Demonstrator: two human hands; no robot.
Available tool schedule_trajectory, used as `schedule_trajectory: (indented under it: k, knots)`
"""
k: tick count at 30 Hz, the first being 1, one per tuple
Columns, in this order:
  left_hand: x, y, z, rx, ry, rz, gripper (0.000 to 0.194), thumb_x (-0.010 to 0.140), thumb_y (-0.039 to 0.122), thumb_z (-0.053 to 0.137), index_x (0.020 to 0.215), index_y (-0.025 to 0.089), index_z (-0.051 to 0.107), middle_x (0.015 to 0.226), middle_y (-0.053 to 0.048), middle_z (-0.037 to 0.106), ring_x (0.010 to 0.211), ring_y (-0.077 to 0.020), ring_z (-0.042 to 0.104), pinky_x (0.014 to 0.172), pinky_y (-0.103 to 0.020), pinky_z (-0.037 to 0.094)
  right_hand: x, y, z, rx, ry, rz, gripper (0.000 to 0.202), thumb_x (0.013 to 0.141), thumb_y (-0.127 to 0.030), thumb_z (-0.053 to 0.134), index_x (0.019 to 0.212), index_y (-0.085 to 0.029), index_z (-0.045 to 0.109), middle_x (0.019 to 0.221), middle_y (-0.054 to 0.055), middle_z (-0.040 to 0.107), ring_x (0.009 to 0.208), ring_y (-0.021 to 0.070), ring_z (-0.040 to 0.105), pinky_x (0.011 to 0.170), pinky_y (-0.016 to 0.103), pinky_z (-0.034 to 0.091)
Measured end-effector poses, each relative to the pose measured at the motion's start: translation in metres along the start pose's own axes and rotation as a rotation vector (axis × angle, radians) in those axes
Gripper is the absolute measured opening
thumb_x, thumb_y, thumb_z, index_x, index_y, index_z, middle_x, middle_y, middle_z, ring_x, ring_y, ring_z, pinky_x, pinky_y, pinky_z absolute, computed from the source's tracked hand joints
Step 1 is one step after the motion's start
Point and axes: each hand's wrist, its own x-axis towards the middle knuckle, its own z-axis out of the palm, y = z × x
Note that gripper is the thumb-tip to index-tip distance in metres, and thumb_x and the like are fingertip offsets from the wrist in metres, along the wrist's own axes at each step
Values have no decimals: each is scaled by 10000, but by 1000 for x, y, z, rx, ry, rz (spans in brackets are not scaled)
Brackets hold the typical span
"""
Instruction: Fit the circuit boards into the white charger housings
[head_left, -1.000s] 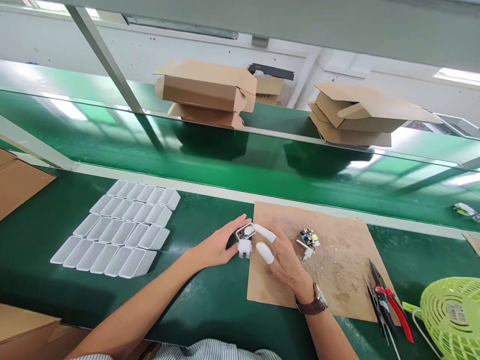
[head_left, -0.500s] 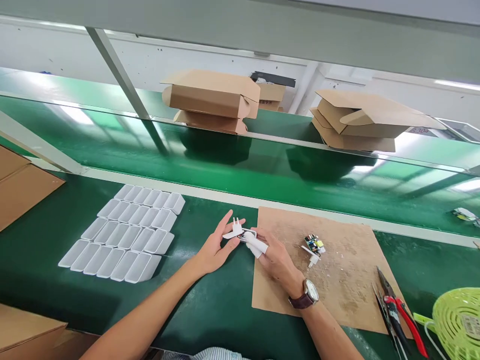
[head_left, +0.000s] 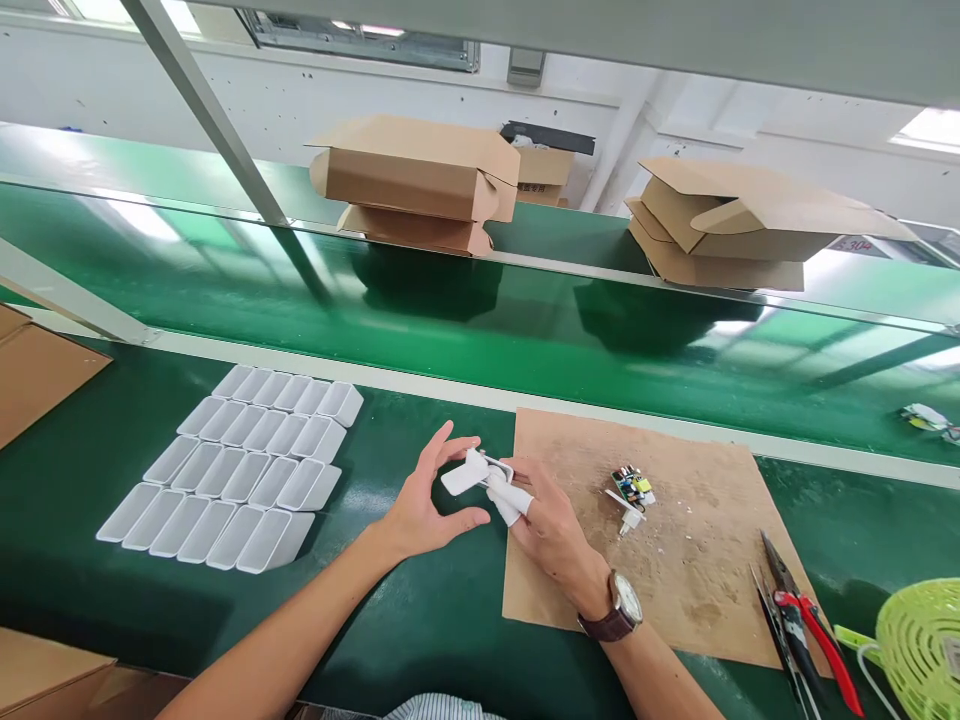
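In the head view my right hand (head_left: 551, 520), with white covers on some fingers and a watch at the wrist, grips a white plastic housing (head_left: 496, 470). A flat white plate (head_left: 465, 474) sticks out at the housing's left side. My left hand (head_left: 427, 505) is beside it, thumb and fingers spread apart around the plate's left end, the thumb clear of it. A small circuit board (head_left: 634, 486) with a white plug piece (head_left: 630, 519) lies on the brown cardboard sheet (head_left: 697, 570) to the right.
Rows of white plastic shells (head_left: 225, 470) stand at the left. Pliers (head_left: 814, 620) and tweezers (head_left: 780, 630) lie at the right near a lime-green basket (head_left: 919, 640). Cardboard boxes (head_left: 420, 165) sit on the shelf behind; another box (head_left: 45, 375) is at the left edge.
My left thumb has moved off the white parts and the left hand has opened. The plate has turned, its flat face now showing and its prongs no longer visible. The view has shifted slightly.
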Motion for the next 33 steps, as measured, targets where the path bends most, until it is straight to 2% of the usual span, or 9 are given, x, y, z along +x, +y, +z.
schedule_trajectory:
  k: [2, 7, 12, 14, 17, 19, 21, 25, 33]
  knots:
    - [-1, -1, 2, 34, 7, -11, 1065, 826, 458, 839, 1633, 298, 162, 1412, -162, 632, 1242, -292, 662, 1091, -514, 527, -1, -1, 2, -11, -18, 13, 420, 961, -84, 554, 1337, -259, 627, 1202, 132, 683, 1024, 252, 721, 845, 399, 658]
    - [0, -3, 7, 59, 67, -69, 825, 947, 355, 707, 1611, 290, 222, 1220, -84, 694, 1125, -214, 713, 1022, -416, 584, -2, -3, 6, -65, -7, 67, 413, 994, -110, 527, 1393, -214, 542, 1191, 141, 689, 1034, 271, 709, 854, 427, 658]
    - [2, -3, 6, 22, 54, -102, 737, 964, 369, 683, 1582, 285, 291, 1200, -73, 695, 1107, -213, 728, 1038, -431, 587, 0, 0, 7, 10, -17, 60, 344, 1001, -129, 520, 1322, -218, 607, 1197, 147, 685, 1073, 267, 689, 913, 449, 636]
    - [3, -2, 6, 34, 62, -84, 777, 935, 413, 721, 1576, 288, 300, 1232, -87, 683, 1115, -233, 728, 1027, -452, 593, 3, 2, 8, 150, 25, 149, 287, 1008, -220, 551, 1277, -231, 650, 1184, 138, 704, 1061, 267, 701, 907, 454, 636]
    - [1, 2, 8, 109, 58, 20, 957, 797, 453, 861, 1565, 281, 316, 1339, -138, 630, 1177, -296, 695, 1014, -498, 592, 9, -1, 8, 550, 86, 432, 308, 1003, -413, 586, 1237, -244, 696, 1137, 115, 750, 1021, 270, 731, 870, 449, 647]
    - [-1, 6, 13, 188, 64, 84, 891, 803, 419, 859, 1531, 267, 368, 1329, -147, 639, 1163, -304, 692, 997, -502, 595, 13, -7, 6, 854, 65, 621, 371, 981, -508, 604, 1192, -227, 724, 1090, 108, 773, 974, 275, 749, 858, 454, 648]
    - [-1, 10, 18, 251, 101, 111, 723, 874, 385, 788, 1484, 257, 421, 1248, -125, 683, 1089, -277, 713, 965, -476, 607, 16, -15, 3, 1076, 23, 726, 417, 950, -556, 632, 1128, -196, 746, 1063, 119, 780, 948, 285, 758, 864, 465, 643]
    - [0, 16, 25, 289, 167, 120, 656, 883, 384, 766, 1442, 244, 453, 1184, -100, 713, 975, -244, 732, 900, -433, 620, 20, -24, 1, 1245, 10, 795, 438, 899, -556, 688, 1088, -166, 754, 1026, 136, 786, 957, 298, 763, 877, 471, 633]
    - [3, 21, 24, 310, 184, 144, 626, 885, 374, 758, 1424, 247, 467, 1160, -86, 724, 941, -240, 740, 883, -422, 618, 19, -23, 1, 1297, 14, 801, 435, 879, -547, 707, 1075, -161, 745, 990, 130, 787, 937, 297, 768, 872, 467, 630]
